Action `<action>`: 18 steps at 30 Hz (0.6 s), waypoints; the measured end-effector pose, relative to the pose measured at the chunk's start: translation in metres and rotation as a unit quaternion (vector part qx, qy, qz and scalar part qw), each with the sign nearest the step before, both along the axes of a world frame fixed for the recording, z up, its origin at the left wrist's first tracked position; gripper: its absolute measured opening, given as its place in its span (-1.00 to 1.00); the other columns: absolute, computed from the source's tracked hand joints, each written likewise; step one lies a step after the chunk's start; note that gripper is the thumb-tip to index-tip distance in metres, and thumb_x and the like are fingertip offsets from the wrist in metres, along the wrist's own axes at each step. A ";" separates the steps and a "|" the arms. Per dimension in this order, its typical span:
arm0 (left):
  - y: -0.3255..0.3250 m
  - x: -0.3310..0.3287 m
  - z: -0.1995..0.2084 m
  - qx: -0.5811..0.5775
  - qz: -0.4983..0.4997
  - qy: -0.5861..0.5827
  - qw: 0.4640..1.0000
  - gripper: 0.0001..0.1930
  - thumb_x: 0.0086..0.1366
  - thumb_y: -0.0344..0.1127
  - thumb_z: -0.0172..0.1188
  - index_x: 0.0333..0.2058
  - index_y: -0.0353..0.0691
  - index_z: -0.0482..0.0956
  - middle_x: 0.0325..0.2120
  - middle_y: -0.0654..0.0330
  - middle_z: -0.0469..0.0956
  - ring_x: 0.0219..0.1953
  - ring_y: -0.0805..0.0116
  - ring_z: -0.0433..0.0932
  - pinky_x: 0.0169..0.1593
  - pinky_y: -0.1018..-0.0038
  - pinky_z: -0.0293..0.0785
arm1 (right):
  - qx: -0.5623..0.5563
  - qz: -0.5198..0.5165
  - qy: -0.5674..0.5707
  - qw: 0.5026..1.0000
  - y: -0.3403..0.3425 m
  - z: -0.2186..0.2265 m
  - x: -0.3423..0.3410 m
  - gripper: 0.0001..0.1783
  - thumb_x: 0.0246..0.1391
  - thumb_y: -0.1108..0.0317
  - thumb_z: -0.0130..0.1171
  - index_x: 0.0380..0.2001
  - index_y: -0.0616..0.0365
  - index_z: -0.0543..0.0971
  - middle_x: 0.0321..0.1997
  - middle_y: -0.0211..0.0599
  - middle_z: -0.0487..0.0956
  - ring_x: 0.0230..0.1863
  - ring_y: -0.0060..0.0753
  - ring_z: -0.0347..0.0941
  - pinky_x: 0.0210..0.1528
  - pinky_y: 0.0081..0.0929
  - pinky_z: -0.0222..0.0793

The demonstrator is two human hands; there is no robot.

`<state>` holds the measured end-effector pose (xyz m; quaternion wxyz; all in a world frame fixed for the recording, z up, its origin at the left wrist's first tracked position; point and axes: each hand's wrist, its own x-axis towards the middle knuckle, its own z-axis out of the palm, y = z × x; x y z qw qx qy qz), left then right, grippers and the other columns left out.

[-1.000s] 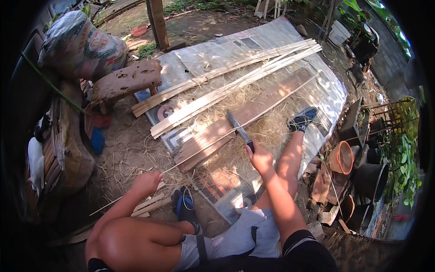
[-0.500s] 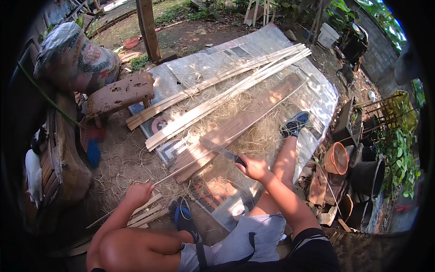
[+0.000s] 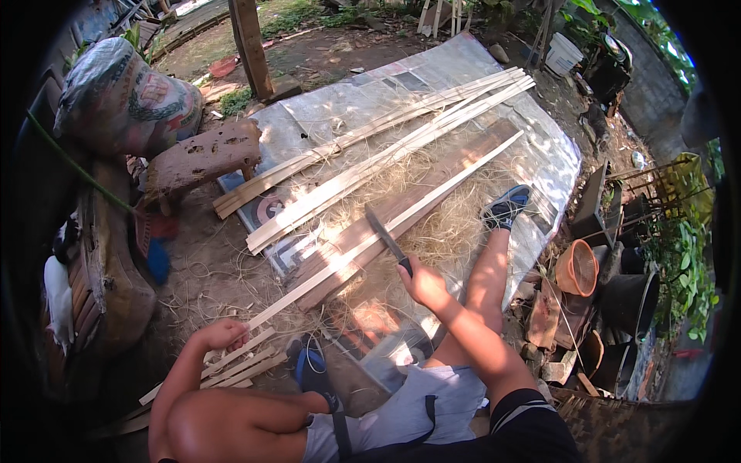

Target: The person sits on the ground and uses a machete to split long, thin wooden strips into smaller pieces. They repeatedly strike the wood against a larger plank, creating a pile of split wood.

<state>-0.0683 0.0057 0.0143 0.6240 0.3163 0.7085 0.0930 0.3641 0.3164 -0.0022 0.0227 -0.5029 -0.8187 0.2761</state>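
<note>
Fingers of the right hand [image 3: 423,284] wrap tight around a knife [image 3: 386,238], blade laid across a long bamboo strip [image 3: 386,231], probably to shave it. The left hand [image 3: 224,335] closes on the strip's near end, steadying it. The strip rests slanted on a plank [image 3: 432,185] over a shiny tarp [image 3: 540,147], shavings [image 3: 440,239] around.

A long, thin, pale bamboo strip [image 3: 386,235] slants from lower left up to upper right, its lower end gripped. A dark-bladed knife [image 3: 386,239] lies across its middle, apparently resting on it, handle hidden in a fist
</note>
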 end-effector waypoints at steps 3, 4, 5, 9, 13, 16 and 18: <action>-0.016 -0.008 -0.009 -0.013 0.017 -0.063 0.998 -0.49 0.59 0.06 -0.10 -0.37 -0.23 0.56 -0.61 0.34 0.47 -0.56 0.48 0.45 -0.40 0.50 0.44 | 0.026 0.248 0.061 0.967 -0.089 0.018 -0.027 -0.50 0.32 -0.10 0.12 0.08 0.05 0.52 -0.37 0.13 0.65 -0.42 0.18 0.63 -0.40 0.03 0.54; -0.024 -0.019 -0.013 -0.012 0.024 -0.088 0.996 -0.50 0.59 0.06 -0.10 -0.37 -0.23 0.56 -0.60 0.33 0.47 -0.56 0.47 0.44 -0.40 0.51 0.43 | 0.068 0.270 0.080 0.957 -0.089 0.016 -0.025 -0.50 0.32 -0.10 0.12 0.09 0.04 0.52 -0.39 0.13 0.65 -0.44 0.19 0.63 -0.42 0.03 0.53; -0.034 -0.026 -0.016 -0.021 0.045 -0.099 0.994 -0.50 0.59 0.07 -0.10 -0.37 -0.22 0.55 -0.60 0.33 0.47 -0.56 0.48 0.43 -0.40 0.51 0.44 | 0.109 0.292 0.097 0.945 -0.084 0.012 -0.018 -0.50 0.32 -0.09 0.12 0.09 0.04 0.52 -0.40 0.13 0.65 -0.46 0.20 0.62 -0.45 0.02 0.53; -0.008 -0.013 -0.012 0.002 0.030 -0.105 0.994 -0.51 0.58 0.10 -0.10 -0.33 -0.19 0.54 -0.59 0.37 0.43 -0.58 0.52 0.39 -0.42 0.53 0.41 | 0.053 -0.016 -0.002 0.998 -0.019 -0.019 0.001 -0.51 0.32 -0.09 0.12 0.12 0.02 0.50 -0.37 0.10 0.67 -0.36 0.23 0.65 -0.35 0.07 0.56; 0.034 0.022 0.022 0.055 0.025 -0.052 0.997 -0.58 0.59 0.07 -0.08 -0.23 -0.16 0.51 -0.60 0.37 0.41 -0.57 0.53 0.40 -0.43 0.53 0.42 | 0.073 0.266 -0.042 0.960 -0.068 -0.005 -0.022 -0.43 0.33 -0.15 0.06 0.22 -0.05 0.40 -0.43 0.01 0.65 -0.28 0.21 0.65 -0.22 0.03 0.58; -0.005 -0.024 -0.021 0.031 0.004 -0.110 0.993 -0.68 0.58 0.00 -0.03 -0.16 -0.13 0.51 -0.50 0.32 0.53 -0.48 0.52 0.52 -0.37 0.51 0.49 | 0.155 0.037 -0.002 0.987 -0.028 -0.024 -0.003 -0.52 0.34 -0.12 0.07 0.08 -0.01 0.47 -0.45 0.00 0.65 -0.38 0.20 0.64 -0.31 0.03 0.57; 0.011 -0.028 -0.030 0.019 -0.038 -0.103 0.994 -0.68 0.57 0.01 0.00 -0.19 -0.12 0.51 -0.46 0.33 0.57 -0.35 0.52 0.58 -0.29 0.47 0.52 | 0.171 -0.170 -0.002 0.971 0.029 -0.049 0.047 -0.56 0.35 -0.11 0.08 -0.05 0.04 0.49 -0.44 0.04 0.66 -0.39 0.21 0.63 -0.33 0.05 0.55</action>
